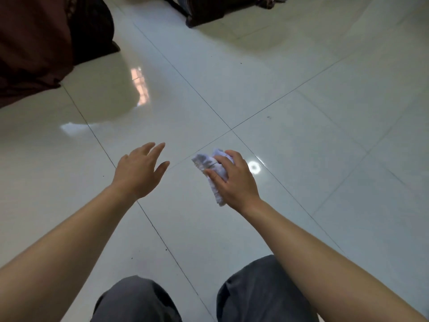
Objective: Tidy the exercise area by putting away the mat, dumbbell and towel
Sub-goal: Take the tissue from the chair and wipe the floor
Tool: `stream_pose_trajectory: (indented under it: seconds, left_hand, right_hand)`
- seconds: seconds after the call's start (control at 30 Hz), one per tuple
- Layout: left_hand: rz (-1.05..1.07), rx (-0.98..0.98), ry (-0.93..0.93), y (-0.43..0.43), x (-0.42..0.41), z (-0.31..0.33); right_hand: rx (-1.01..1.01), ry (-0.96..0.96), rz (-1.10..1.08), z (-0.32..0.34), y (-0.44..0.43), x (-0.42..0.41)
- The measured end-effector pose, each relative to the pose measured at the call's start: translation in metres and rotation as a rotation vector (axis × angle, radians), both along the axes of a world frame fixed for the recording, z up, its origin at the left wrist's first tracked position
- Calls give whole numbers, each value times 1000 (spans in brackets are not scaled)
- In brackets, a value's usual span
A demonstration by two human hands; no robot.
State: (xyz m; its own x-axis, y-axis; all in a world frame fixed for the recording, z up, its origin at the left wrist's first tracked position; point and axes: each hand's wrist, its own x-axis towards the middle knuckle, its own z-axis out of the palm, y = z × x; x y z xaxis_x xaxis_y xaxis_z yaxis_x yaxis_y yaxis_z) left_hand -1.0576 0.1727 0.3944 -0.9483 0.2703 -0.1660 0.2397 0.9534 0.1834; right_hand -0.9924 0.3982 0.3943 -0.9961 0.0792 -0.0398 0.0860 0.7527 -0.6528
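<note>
A small bunched white towel (206, 162) with grey smudges is held above the tiled floor by my right hand (234, 182), whose fingers and thumb curl round it. One end of the cloth hangs below the palm. My left hand (139, 170) hovers beside it to the left, fingers straight and spread, holding nothing. No mat or dumbbell is in view.
Glossy white floor tiles (301, 135) with dark grout lines fill the view. A dark maroon draped cloth (34, 47) covers furniture at the top left. Dark furniture legs (209, 12) stand at the top centre. My knees in grey trousers (255, 293) show at the bottom.
</note>
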Motion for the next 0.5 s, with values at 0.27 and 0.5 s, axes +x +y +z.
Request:
stream_pose_trajectory:
  seconds: [0.27, 0.5]
  left_hand:
    - [-74, 27, -29, 7, 34, 208]
    - [-3, 100, -2, -22, 71, 399]
  right_hand:
    - [-2, -7, -38, 217, -15, 29]
    - [-34, -8, -14, 391, -56, 60]
